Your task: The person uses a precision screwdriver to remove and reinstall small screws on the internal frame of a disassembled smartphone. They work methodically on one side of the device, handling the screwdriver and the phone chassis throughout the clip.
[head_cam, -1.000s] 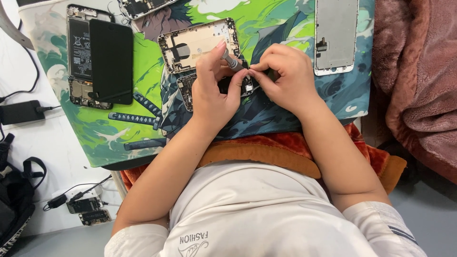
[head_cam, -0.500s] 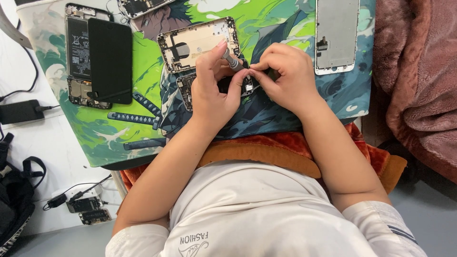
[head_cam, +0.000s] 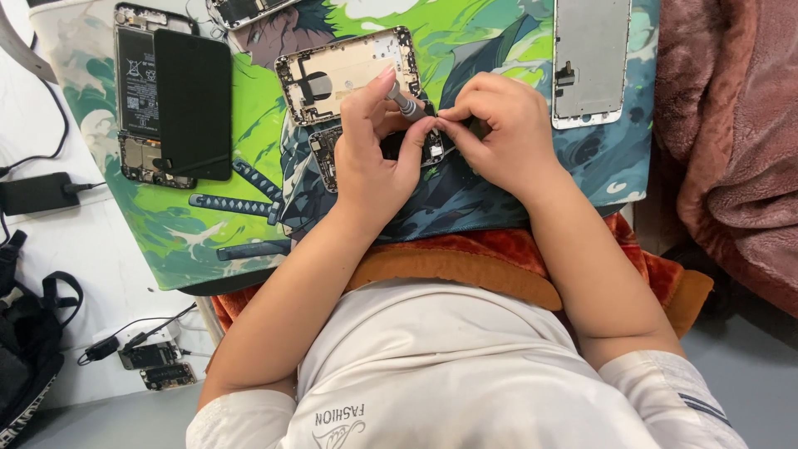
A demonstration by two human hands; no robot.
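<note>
My left hand point(head_cam: 370, 158) is closed around a small grey screwdriver point(head_cam: 407, 106), whose tip points down between my two hands. My right hand point(head_cam: 503, 133) pinches a small dark phone circuit board point(head_cam: 326, 156) at the screwdriver's tip; my fingers hide most of the board. Both hands meet over the green illustrated work mat point(head_cam: 249, 216), just below an opened gold phone housing point(head_cam: 349, 71).
A black phone screen lies over an opened phone point(head_cam: 179, 104) at the mat's left. A silver display panel point(head_cam: 590, 58) lies at the top right. A black charger point(head_cam: 33, 193) and cables sit on the white surface to the left, with a brown blanket point(head_cam: 731, 141) on the right.
</note>
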